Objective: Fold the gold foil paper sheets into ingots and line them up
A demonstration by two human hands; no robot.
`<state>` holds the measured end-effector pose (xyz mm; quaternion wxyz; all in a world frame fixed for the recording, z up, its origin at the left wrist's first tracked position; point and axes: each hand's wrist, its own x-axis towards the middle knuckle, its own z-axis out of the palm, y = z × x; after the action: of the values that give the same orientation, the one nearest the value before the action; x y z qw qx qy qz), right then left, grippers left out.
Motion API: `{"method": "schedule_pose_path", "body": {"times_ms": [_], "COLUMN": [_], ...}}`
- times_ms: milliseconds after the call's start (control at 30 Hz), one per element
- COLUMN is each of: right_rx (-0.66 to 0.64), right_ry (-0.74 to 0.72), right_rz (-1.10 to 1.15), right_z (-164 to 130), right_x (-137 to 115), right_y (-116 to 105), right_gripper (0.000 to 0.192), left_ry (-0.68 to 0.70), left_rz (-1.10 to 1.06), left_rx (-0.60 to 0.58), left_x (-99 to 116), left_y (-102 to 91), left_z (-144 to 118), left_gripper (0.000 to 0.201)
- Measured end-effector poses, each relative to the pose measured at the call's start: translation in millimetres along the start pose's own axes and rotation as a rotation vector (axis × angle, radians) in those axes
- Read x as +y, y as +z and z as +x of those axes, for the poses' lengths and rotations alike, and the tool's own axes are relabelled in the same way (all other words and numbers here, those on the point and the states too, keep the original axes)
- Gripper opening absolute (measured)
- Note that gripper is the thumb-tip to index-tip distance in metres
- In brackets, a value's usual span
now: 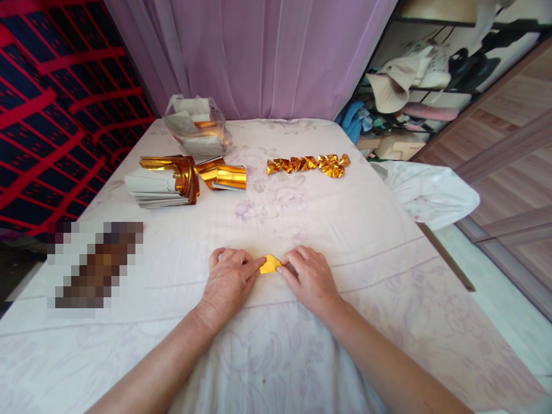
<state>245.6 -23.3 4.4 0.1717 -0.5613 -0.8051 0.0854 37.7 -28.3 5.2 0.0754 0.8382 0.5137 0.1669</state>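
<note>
A small folded piece of gold foil paper (269, 264) lies on the cloth between my hands, its upper edge coming to a blunt point. My left hand (230, 273) presses its left end with thumb and fingertips. At the right end, my right hand (311, 273) pinches a corner between thumb and forefinger, the other fingers curled. Farther back sits a row of folded gold paper pieces (297, 165), bunched more thickly at its right end. To their left are a curled stack of gold and white paper sheets (166, 187) and a looser gold foil bundle (224, 175).
A clear plastic bag of paper sheets (196, 129) stands at the back left. A floral cloth (276, 224) covers the surface. A pixelated patch hides something at left. Purple curtain (259, 57) hangs behind; shelves with a cap (388, 83) and a white bag (435, 192) are at right.
</note>
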Motion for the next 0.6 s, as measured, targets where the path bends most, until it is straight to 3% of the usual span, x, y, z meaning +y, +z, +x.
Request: {"method": "schedule_pose_path", "body": {"times_ms": [200,300,433,600], "right_rx": [0.036,0.042,-0.051,-0.1], "right_ry": [0.011,-0.074,-0.126,-0.087], "right_rz": [0.023,-0.051,-0.139,-0.19], "right_z": [-8,-10,-12,-17], "right_x": [10,-1,-13,-8], "right_y": [-1,0,5,7], "right_gripper": [0.01,0.033,0.049,0.049], "left_ry": [-0.008,-0.012,-0.021,-0.045], "left_rz": [0.002,0.015,0.021,0.007], "left_rx": [-0.003,-0.005,-0.016,-0.014], "left_x": [-1,0,0,-1], "left_y": [1.4,0.9,-0.1,1.1], "left_z": [1,1,2,1], "left_gripper": [0.026,0.025,0.026,0.026]}}
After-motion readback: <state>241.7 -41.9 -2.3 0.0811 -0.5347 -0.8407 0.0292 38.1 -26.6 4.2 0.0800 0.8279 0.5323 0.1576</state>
